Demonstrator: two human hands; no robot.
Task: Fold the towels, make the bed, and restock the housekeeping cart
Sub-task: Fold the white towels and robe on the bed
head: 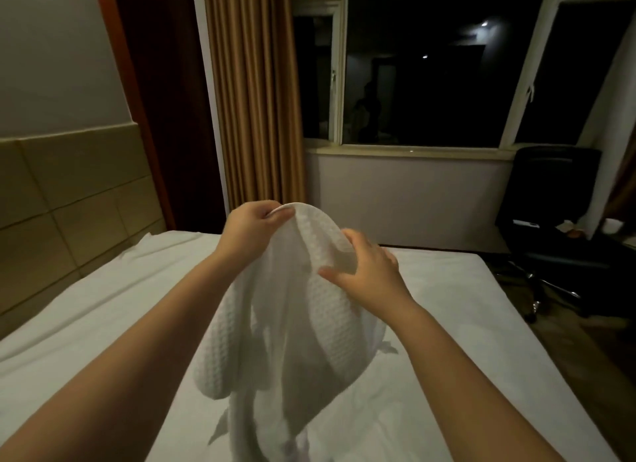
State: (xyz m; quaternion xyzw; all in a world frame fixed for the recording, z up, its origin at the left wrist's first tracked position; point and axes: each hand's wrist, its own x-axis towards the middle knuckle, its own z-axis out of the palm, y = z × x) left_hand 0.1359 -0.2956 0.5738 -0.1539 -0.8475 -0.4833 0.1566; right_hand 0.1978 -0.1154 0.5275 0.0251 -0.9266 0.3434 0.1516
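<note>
Towel (303, 306) is up in the air over the middle of the bed (103, 306). It's white with a waffle weave, all bunched and drooping, and its lower end trails down onto the sheet at the near edge. Left hand (251, 227) has the top edge pinched between thumb and fingers, at the highest point above the bed. Right hand (368, 269) grips a fold just beside it and a bit lower, thumb across the front and fingers curled round the back. Both arms are bare and stretched out over the mattress. The bed itself only has a plain white sheet on it, a little wrinkled under the towel. At the left end of the bed there's a padded tan headboard (69, 203) in square panels, with a pale wall above it. Past the far side of the bed hangs a gold-brown curtain (251, 100), and next to that a white-framed window (413, 66), black outside with a couple of small light spots in the glass. Off the bed's far right corner sits a black office chair (554, 203) on a dark floor (568, 341). The stuff behind the chair is too dim to make out.
</note>
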